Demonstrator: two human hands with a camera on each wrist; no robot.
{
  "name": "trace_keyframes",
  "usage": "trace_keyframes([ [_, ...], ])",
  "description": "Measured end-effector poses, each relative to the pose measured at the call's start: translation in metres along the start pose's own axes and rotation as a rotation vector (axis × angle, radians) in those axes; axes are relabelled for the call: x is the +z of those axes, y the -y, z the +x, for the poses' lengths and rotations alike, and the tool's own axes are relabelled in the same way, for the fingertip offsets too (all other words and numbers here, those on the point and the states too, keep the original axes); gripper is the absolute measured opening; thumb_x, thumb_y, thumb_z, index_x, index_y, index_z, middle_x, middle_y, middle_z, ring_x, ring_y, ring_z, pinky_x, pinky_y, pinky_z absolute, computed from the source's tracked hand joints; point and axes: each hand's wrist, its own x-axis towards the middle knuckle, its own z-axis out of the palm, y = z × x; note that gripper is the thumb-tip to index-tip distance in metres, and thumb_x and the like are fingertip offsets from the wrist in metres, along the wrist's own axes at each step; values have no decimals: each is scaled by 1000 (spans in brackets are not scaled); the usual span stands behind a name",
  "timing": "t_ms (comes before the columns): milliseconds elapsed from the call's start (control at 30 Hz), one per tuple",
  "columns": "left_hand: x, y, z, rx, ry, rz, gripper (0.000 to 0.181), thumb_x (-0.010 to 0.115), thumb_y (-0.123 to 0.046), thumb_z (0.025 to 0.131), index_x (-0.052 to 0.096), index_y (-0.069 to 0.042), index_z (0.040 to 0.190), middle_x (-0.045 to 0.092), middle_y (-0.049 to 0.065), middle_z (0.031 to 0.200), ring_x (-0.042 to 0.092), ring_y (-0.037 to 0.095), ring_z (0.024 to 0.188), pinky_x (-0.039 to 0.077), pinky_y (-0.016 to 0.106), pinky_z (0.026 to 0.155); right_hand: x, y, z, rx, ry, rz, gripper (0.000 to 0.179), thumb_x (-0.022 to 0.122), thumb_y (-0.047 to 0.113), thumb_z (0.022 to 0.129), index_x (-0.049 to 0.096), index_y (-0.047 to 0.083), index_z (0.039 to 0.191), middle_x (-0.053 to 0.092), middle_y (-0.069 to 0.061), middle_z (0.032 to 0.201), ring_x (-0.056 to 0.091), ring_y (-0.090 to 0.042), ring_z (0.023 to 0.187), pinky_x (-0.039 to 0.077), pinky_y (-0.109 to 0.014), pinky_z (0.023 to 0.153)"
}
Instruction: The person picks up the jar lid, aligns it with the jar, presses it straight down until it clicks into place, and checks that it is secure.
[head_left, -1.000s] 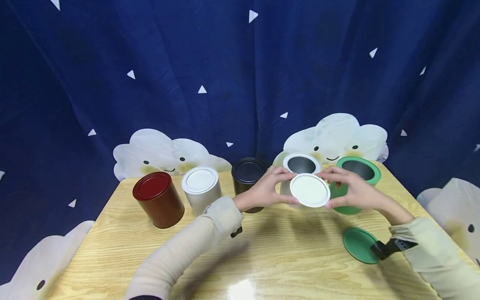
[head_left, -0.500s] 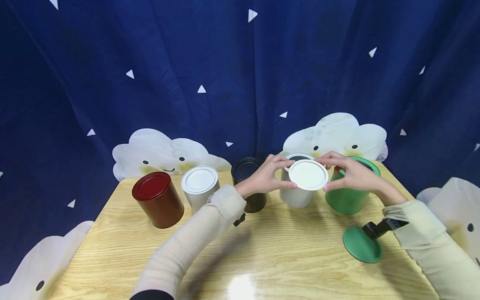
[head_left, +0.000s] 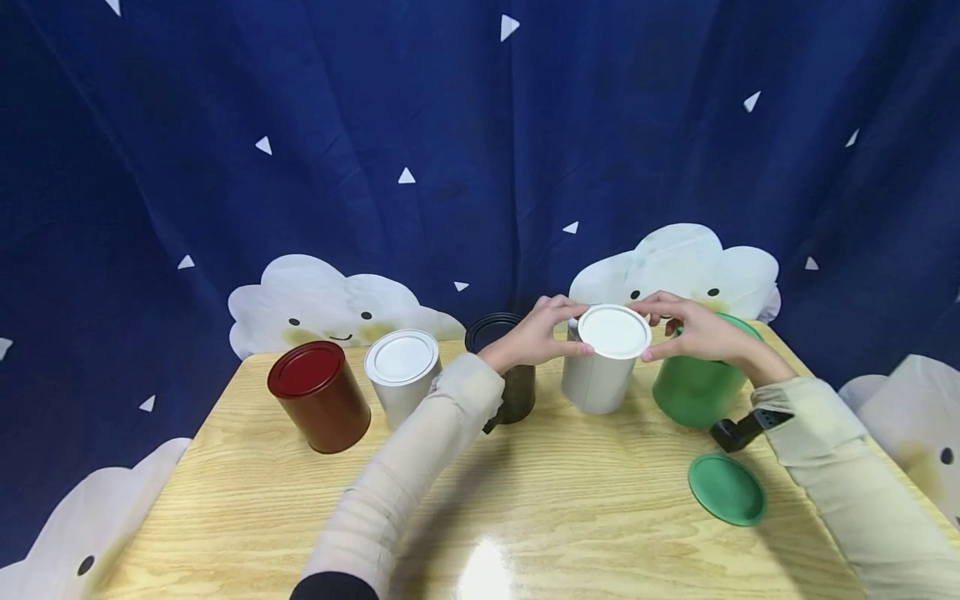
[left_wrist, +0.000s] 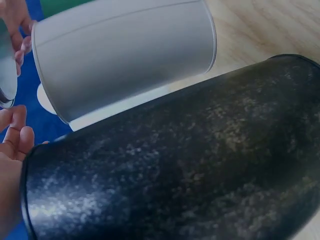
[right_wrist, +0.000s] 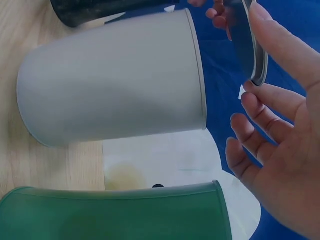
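Both hands hold a round white lid by its edge, one from each side. My left hand pinches its left edge between thumb and fingers. My right hand pinches the right edge the same way. In the head view the lid overlaps the top of a white can. The right wrist view shows the lid apart from the can's rim, with a gap between. In the left wrist view, the white can stands behind a black can close to my left hand.
A green can stands right of the white one, its lid lying on the table in front. To the left stand a lidded dark red can and another lidded white can. A blue curtain hangs behind.
Both hands have raised the white lid away from me and moved it over the white can's top, hiding the opening that showed before. The cans and green lid stay put.
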Motion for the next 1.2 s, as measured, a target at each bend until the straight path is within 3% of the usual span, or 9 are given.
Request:
trace_keyframes([
  [300,1,8,4,-77,32,-34,61,69,-28,81,46,-5,133,48,8,126,36,19,108,32,27,91,-1,-6,10,26,24,29,62,78,11,70,52,-3,124,51,-7,101,42,-22,85,39,-25,63],
  [800,11,9,14,-203,42,149,52,63,-37,84,51,-11,127,52,4,114,38,20,106,29,32,84,-3,-21,21,135,79,72,64,76,14,72,49,-4,127,50,-12,103,40,-25,91,39,-34,71],
  [1200,13,8,19,-287,80,179,55,62,-41,84,50,-15,131,45,6,129,35,22,114,29,35,89,-2,-24,26,151,130,62,66,76,13,73,46,-8,127,47,-18,114,44,-27,96,41,-31,73],
])
